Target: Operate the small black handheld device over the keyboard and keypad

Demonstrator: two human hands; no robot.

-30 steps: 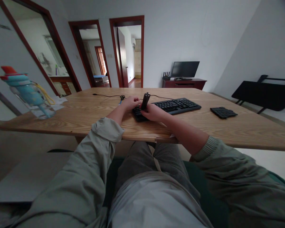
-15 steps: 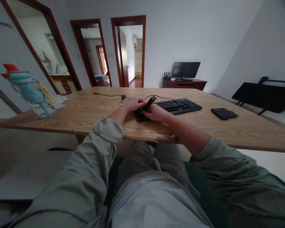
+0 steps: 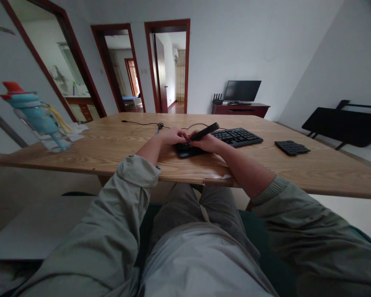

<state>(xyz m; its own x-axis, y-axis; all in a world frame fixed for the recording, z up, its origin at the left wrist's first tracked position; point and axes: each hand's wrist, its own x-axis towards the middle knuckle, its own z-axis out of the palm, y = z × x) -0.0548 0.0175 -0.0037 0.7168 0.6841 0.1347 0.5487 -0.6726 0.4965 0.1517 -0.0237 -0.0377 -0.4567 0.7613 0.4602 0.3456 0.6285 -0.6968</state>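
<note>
A black computer keyboard [image 3: 243, 138] lies on the wooden table in front of me, its left end partly covered by my hands. My right hand [image 3: 207, 143] is closed around a slim black-handled tool [image 3: 206, 131] whose handle slants up to the right. Its working end is hidden near the keys, so its exact kind does not show. At the keyboard's left end, my left hand [image 3: 173, 136] has its fingers bent and drawn together over the keys, close to the right fingertips. Whatever they pinch is too small to make out.
Black pieces like keycaps [image 3: 292, 147] lie grouped on the table [image 3: 136, 159] at the right. A blue bottle with a red lid [image 3: 38, 115] stands at the left beside papers [image 3: 77, 133]. A cable [image 3: 142, 123] runs behind my hands. The front edge has a damaged spot.
The tool in my right hand has tipped over to the right and lies lower. My left hand has shifted slightly left and down, staying at the keyboard's left end.
</note>
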